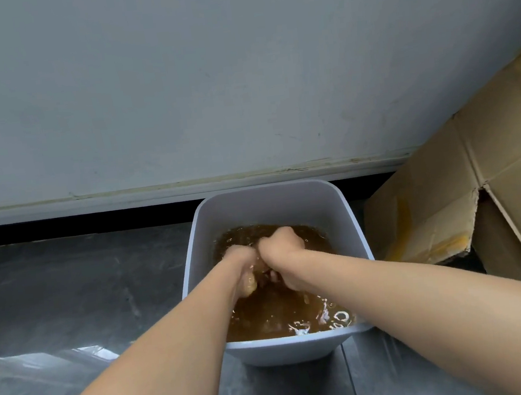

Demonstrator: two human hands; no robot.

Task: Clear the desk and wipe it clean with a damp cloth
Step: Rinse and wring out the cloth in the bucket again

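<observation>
Both curled tight, the left hand (242,263) and right hand (279,247) meet knuckle to knuckle in murky brown water (265,314) inside a white rectangular plastic tub (269,201), gripping a sodden tan cloth (262,270) bunched between them (blurred, so its long axis cannot be told). Straight up looks open for lifting; a brown cardboard box (447,210) stands just beside the tub's right rim.

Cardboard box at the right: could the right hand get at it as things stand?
Probably yes. The right hand is down in the brown water of the tub, and the cardboard box stands just right of the tub, with nothing between them.
</observation>
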